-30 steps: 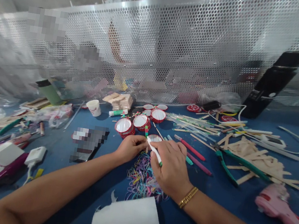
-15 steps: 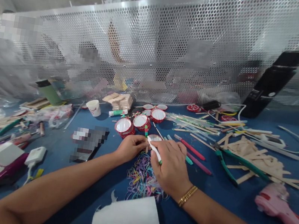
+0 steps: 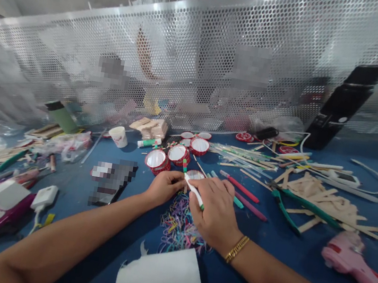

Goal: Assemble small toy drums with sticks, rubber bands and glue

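White marker (image 3: pixel 194 191) stayed clamped in your right hand (image 3: pixel 216 210), fingers wrapped narrow around the barrel, its far end pointing to 11 o'clock and its green tip back toward your palm. It lay just over the small red-rimmed cap (image 3: pixel 195 174), right where your two hands met. Against half a second earlier, almost nothing had shifted: the marker had crept a touch toward 9 o'clock, and both wrists had held their ground. I read that as fine work carrying on in place, with no regrip. Your left hand (image 3: pixel 163 187) was curled in from 9 o'clock, fingertips drawn close at the marker's far end; whether they pinched anything, I couldn't tell. The heap of coloured rubber bands (image 3: pixel 178 228) sat under your hands at 6 o'clock, with the white paper (image 3: pixel 161 280) beyond it, nearer you. Three more red cups (image 3: pixel 156 159) waited at 11 o'clock, and the green pliers (image 3: pixel 287 202) lay well out at 3 o'clock on the blue table (image 3: pixel 260 277).
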{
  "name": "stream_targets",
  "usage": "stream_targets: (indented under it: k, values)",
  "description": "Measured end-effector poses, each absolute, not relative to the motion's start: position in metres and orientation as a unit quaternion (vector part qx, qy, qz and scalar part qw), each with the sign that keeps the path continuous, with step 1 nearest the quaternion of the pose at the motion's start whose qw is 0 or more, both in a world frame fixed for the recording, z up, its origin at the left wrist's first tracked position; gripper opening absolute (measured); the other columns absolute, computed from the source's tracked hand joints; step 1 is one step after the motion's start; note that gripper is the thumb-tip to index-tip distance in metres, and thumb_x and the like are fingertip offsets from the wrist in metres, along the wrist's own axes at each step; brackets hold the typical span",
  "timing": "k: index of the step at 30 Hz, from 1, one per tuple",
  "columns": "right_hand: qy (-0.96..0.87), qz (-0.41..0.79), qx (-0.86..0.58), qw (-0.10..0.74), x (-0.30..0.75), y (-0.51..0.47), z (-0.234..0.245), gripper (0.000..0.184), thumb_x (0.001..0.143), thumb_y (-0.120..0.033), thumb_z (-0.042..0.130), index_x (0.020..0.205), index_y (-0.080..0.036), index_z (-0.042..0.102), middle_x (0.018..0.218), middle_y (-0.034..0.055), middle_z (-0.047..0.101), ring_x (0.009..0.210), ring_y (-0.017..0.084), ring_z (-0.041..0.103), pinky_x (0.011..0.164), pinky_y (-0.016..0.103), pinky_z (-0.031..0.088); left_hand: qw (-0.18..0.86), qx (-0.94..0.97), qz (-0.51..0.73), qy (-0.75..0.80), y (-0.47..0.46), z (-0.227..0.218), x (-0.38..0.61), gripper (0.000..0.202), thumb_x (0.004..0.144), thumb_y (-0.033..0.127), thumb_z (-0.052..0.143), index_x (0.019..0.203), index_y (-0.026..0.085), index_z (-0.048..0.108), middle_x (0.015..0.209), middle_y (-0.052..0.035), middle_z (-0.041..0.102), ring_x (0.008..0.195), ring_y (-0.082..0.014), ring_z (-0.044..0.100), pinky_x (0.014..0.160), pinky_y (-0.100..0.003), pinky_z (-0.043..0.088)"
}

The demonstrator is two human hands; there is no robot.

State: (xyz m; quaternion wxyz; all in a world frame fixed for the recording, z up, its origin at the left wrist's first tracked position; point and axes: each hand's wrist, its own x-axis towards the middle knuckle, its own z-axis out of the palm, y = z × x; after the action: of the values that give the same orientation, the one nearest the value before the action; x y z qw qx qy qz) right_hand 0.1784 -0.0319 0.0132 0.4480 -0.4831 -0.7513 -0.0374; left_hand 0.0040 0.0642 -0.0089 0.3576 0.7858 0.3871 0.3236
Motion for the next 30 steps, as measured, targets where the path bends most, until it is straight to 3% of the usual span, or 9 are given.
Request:
stream_targets:
  k: [5, 15, 20, 25, 30]
  values:
    - [-0.758, -0.030, -0.485, 0.436, 0.177, -0.031, 0.012, 0.022, 0.095, -0.024, 0.045, 0.110, -0.021, 0.062, 0.102, 0.0049, 0.070, 0.097, 0.022, 0.056, 0.094, 0.042, 0.029, 0.372, 0.780, 0.331, 0.379, 0.067, -0.014, 0.004, 0.024, 0.087, 0.032, 0.060, 0.073, 0.014, 0.065, 0.066, 0.0014, 0.061, 0.061, -0.0112, 0.050, 0.057, -0.020, 0.036]
    - [-0.732, -0.049, -0.506, 0.454, 0.179, -0.030, 0.012, 0.020, 0.094, -0.024, 0.047, 0.106, -0.020, 0.063, 0.098, 0.0051, 0.070, 0.094, 0.022, 0.057, 0.091, 0.040, 0.030, 0.343, 0.793, 0.320, 0.389, 0.065, -0.008, 0.004, 0.032, 0.090, 0.040, 0.059, 0.074, 0.015, 0.068, 0.065, 0.0013, 0.064, 0.059, -0.0111, 0.052, 0.056, -0.021, 0.036]
    - [-0.715, -0.073, -0.519, 0.462, 0.190, -0.029, 0.024, 0.021, 0.095, -0.025, 0.048, 0.105, -0.023, 0.066, 0.096, 0.0028, 0.072, 0.092, 0.021, 0.059, 0.090, 0.039, 0.031, 0.355, 0.776, 0.367, 0.370, 0.064, -0.008, 0.006, 0.030, 0.089, 0.039, 0.061, 0.073, 0.015, 0.068, 0.075, -0.0032, 0.071, 0.070, -0.0152, 0.062, 0.065, -0.024, 0.047]
    - [-0.660, -0.126, -0.537, 0.509, 0.226, -0.023, 0.054, 0.022, 0.095, -0.027, 0.048, 0.103, -0.026, 0.069, 0.101, 0.0016, 0.072, 0.099, 0.021, 0.063, 0.093, 0.040, 0.034, 0.302, 0.775, 0.441, 0.337, 0.063, -0.007, 0.008, 0.019, 0.089, 0.032, 0.063, 0.092, 0.017, 0.074, 0.098, -0.0084, 0.075, 0.094, -0.0208, 0.069, 0.084, -0.031, 0.053]
    - [-0.643, -0.063, -0.545, 0.534, 0.263, -0.020, 0.056, 0.024, 0.094, -0.030, 0.047, 0.103, -0.028, 0.069, 0.106, 0.0025, 0.073, 0.103, 0.022, 0.065, 0.093, 0.040, 0.043, 0.261, 0.787, 0.453, 0.328, 0.063, -0.007, 0.008, 0.018, 0.089, 0.031, 0.063, 0.089, 0.018, 0.075, 0.097, -0.0089, 0.077, 0.090, -0.0202, 0.070, 0.082, -0.031, 0.054]
